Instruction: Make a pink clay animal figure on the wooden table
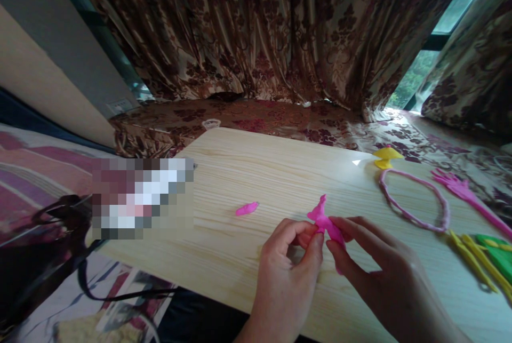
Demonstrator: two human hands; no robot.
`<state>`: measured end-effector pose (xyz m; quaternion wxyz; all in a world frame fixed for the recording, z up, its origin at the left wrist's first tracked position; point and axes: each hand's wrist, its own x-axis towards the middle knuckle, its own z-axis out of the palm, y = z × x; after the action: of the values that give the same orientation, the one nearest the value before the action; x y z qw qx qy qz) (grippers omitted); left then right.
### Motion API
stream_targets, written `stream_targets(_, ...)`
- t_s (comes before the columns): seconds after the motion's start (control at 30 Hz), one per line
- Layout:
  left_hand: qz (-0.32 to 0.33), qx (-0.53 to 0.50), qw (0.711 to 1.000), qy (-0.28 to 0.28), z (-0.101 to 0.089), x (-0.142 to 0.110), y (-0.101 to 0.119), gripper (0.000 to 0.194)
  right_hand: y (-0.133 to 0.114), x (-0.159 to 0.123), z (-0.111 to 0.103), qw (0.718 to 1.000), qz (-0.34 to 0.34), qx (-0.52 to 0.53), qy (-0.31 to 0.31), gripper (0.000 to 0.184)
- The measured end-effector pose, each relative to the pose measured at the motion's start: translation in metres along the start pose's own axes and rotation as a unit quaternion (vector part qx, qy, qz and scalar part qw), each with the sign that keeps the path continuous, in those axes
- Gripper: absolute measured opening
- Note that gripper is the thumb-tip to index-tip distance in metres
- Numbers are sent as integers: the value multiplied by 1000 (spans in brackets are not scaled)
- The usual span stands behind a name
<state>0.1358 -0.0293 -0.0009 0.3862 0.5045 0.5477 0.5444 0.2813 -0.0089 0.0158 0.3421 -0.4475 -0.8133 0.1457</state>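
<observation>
A piece of bright pink modelling clay (320, 214) is held just over the wooden table, with one thin end pointing up and another part slanting down to the right. My left hand (291, 265) pinches its middle between thumb and fingers. On the other side, my right hand (382, 260) grips the lower right part between thumb and forefinger. Fingers cover some of the clay, so its full shape is partly hidden. A smaller pink lump of clay (247, 208) lies on the table to the left of both hands.
On the right of the table (224, 249) lie a yellow mushroom-like shape (387, 157), a pink twisted ring (445, 207), a pink hand-shaped stick (460, 189), yellow tools (472, 260) and a green item (496, 251). A pixelated patch covers the left edge. Patterned curtains (272, 28) hang behind.
</observation>
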Motion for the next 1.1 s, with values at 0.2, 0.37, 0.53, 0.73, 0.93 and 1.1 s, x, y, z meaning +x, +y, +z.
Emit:
stream_targets(0.2, 22, 25, 999, 22, 0, 2, -1, 8, -3, -1, -2, 1000, -11, -9, -2, 26)
stream_targets(0.37, 57, 55, 996, 38, -4, 4, -1, 9, 0, 0, -1, 998, -39, -58, -4, 30)
stream_targets(0.53, 78, 132, 987, 52, -6, 6, -9, 10, 1, 2, 4, 997, -32, -61, -24, 25)
stream_targets(0.73, 103, 170, 980, -5, -17, 4, -13, 15, 2, 2, 4, 998, -18, -47, -38, 20)
stream_targets(0.93, 134, 263, 955, 10, -24, 0, -18, 16, 2, 2, 4, 997, -2, -53, -50, 17)
stream_targets(1.1, 132, 333, 933, -16, -21, 2, -15, 5, 1, 1, 5, 997, -7, -57, -52, 19)
